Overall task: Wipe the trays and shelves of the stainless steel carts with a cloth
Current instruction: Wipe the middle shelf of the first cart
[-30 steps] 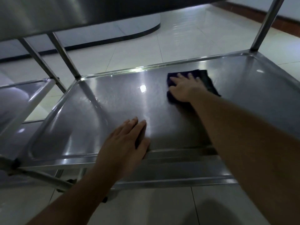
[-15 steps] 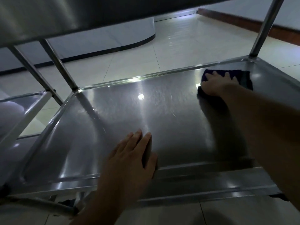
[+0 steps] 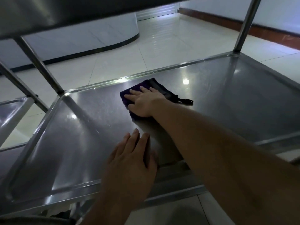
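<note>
Now, where things are:

cloth: the dark purple cloth (image 3: pixel 138 93) lies flat on the shelf (image 3: pixel 243 103), near the far rim and a bit left of the middle.

right hand: the right hand (image 3: pixel 144 101) lies on top of the cloth, fingers straight and a little spread, palm down. It presses the cloth and does not pinch it.

left hand: the left hand (image 3: pixel 131 161) lies flat on the shelf near the front rim, fingers straight and close together. It holds nothing. It looks like it props the person up.

which hand is nearer: the right hand is on the cloth. The left hand is well apart from it, closer to the person.

which way the fingers point: left and away, toward the far left corner.

cloth's long side: it runs from far right to near left, slanted across the shelf. A thin dark strap sticks out of its right end.

shelf to wipe: bare metal lies on both sides of the cloth. The part to the right is bigger.

my guess for the next move: the right hand slides the cloth sideways along the far rim, staying flat so the cloth does not bunch up.

what could go wrong: the strap may drag behind.
</note>
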Tool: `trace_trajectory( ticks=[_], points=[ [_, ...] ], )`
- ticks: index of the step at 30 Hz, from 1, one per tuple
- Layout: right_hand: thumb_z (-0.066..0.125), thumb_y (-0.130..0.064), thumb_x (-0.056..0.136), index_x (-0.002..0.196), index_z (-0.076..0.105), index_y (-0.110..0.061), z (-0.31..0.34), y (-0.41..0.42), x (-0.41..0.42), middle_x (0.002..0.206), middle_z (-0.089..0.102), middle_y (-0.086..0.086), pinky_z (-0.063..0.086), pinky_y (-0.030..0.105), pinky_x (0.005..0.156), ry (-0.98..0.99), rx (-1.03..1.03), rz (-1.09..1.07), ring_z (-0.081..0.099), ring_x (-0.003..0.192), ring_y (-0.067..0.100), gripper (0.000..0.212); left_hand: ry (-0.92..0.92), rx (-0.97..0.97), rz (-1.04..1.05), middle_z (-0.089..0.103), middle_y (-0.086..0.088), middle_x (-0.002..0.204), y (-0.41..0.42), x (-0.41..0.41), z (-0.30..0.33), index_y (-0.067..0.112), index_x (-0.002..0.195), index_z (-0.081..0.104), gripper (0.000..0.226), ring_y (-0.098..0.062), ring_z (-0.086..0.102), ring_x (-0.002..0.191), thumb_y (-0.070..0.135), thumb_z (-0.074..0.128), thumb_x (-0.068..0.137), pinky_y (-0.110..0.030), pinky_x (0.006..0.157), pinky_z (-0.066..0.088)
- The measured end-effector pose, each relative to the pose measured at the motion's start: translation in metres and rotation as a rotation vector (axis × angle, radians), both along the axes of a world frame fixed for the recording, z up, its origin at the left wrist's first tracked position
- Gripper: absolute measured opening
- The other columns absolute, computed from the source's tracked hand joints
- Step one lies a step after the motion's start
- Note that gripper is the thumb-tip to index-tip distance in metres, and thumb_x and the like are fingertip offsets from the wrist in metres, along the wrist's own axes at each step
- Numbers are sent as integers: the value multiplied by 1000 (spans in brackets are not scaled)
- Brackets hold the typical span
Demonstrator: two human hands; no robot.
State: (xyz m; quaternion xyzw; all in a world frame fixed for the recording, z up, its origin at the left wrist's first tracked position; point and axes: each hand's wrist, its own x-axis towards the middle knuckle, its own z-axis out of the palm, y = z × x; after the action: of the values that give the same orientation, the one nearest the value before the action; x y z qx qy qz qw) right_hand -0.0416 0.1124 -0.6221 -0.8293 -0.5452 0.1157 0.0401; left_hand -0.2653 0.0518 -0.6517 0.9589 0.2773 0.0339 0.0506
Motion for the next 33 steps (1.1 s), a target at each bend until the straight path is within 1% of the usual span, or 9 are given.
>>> trace_trajectory(
  ticks=[4, 7, 11, 13, 16, 20, 28, 31, 33],
  points=[
    [28, -56, 104, 163, 12, -40, -4, 1, -4, 174, 2, -5, -1, 53, 127, -27, 37, -46, 1, 159, 24, 63, -39, -11, -9, 17, 6, 171, 1, 0, -1, 37, 161, 22, 77, -15, 14, 158, 66, 4, 91, -37, 128, 18],
    [28, -58, 104, 163, 12, -40, -3, 0, 0, 173, 3, -6, 0, 51, 128, -10, 32, -41, 0, 160, 22, 64, -31, 1, -39, 22, 3, 170, 2, -1, -2, 35, 160, 25, 77, -19, 20, 157, 66, 3, 93, -39, 126, 21],
    [27, -59, 105, 163, 10, -41, -1, 0, -1, 173, 0, -8, -1, 49, 128, -7, -3, -43, -2, 160, 20, 64, -47, 3, -24, 34, -1, 166, 3, -2, -4, 31, 157, 37, 73, -23, 31, 153, 64, 13, 97, -40, 122, 23],
    [27, -59, 105, 163, 9, -42, -1, -1, -1, 173, -1, -9, -2, 48, 128, -6, -5, -40, -2, 159, 19, 63, -40, -5, -19, 28, 1, 168, 1, -2, -3, 33, 159, 33, 76, -21, 25, 156, 66, 10, 94, -38, 124, 19],
    [26, -59, 105, 163, 9, -42, 0, -2, -1, 173, -1, -9, -3, 49, 128, -10, -4, -25, -3, 159, 20, 63, -30, -10, -1, 13, 8, 172, 1, -2, -1, 38, 161, 18, 75, -15, 11, 158, 67, 8, 93, -33, 125, 10],
    [25, -55, 107, 164, 8, -41, -1, 0, 0, 173, -2, -10, -4, 51, 127, -13, -9, 10, -5, 159, 22, 61, -50, -13, 45, 6, 14, 172, -3, -1, 4, 42, 161, 12, 74, -7, 4, 157, 68, 11, 92, -27, 122, 4],
    [27, -52, 108, 164, 10, -37, 0, 3, 5, 173, 0, -10, -3, 53, 127, -17, -7, 81, -4, 159, 25, 61, 61, -12, 52, -1, 16, 171, -4, 0, 14, 45, 160, -2, 90, -6, 0, 157, 75, -11, 75, -26, 119, 1],
    [27, -51, 108, 164, 12, -36, -2, 6, 9, 173, 1, -10, -2, 52, 127, -16, 12, 115, -3, 159, 25, 60, 99, -30, 58, -2, 19, 170, 1, 1, 16, 48, 158, -5, 91, -6, 2, 156, 79, -10, 72, -26, 118, 3],
    [26, -50, 109, 164, 13, -36, -2, 11, 13, 173, 3, -10, 0, 51, 128, -25, 16, 139, -1, 159, 25, 59, 112, -40, 58, 3, 20, 169, 3, 4, 20, 48, 158, 0, 88, -5, 9, 155, 82, -1, 76, -26, 119, 8]
  ],
)
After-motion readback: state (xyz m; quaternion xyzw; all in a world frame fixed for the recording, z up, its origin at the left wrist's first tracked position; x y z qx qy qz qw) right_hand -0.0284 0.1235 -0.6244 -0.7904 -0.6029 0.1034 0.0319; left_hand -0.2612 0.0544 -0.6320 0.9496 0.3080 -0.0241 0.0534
